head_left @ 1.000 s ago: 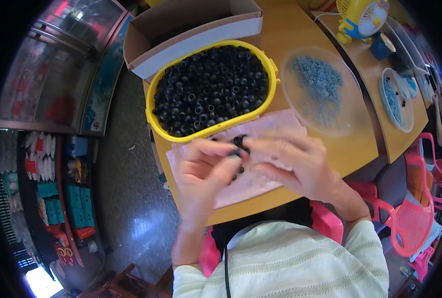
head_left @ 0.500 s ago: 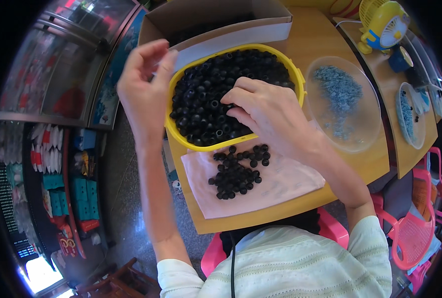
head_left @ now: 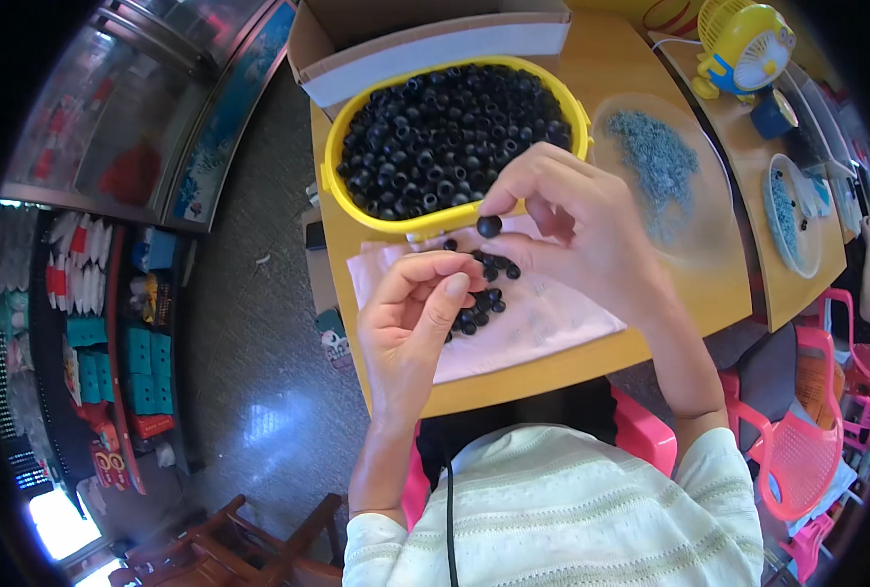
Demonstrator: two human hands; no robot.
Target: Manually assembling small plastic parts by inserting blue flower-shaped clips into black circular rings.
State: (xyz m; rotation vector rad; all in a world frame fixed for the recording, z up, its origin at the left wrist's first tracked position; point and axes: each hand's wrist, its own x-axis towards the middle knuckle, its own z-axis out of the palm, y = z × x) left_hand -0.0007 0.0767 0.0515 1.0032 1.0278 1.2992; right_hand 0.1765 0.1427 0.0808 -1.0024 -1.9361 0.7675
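Observation:
Between the thumb and fingertips of my right hand (head_left: pixel 572 220) is one round black bead (head_left: pixel 490 226). Just left of it and lower, my left hand (head_left: pixel 415 313) is closed in a pinch, thumb against curled fingers; whatever it may hold is too small to make out. Both hands hover over a pale pink cloth (head_left: pixel 543 333), where a small pile of black beads (head_left: pixel 481 311) is partly hidden by my left hand. Beyond the hands stands a yellow-rimmed oval basin (head_left: pixel 396 226) full of black beads with holes.
A cardboard box (head_left: pixel 435 66) stands behind the basin. To the right lies a clear round tray (head_left: pixel 719 210) of small blue pieces. A yellow fan (head_left: pixel 748 49) and an oval dish (head_left: pixel 815 256) sit on the side table. Pink chairs (head_left: pixel 802 430) are at the right.
My right hand has come out of the basin toward me with a bead. My left hand has dropped from beside the box to above the cloth, near the right hand.

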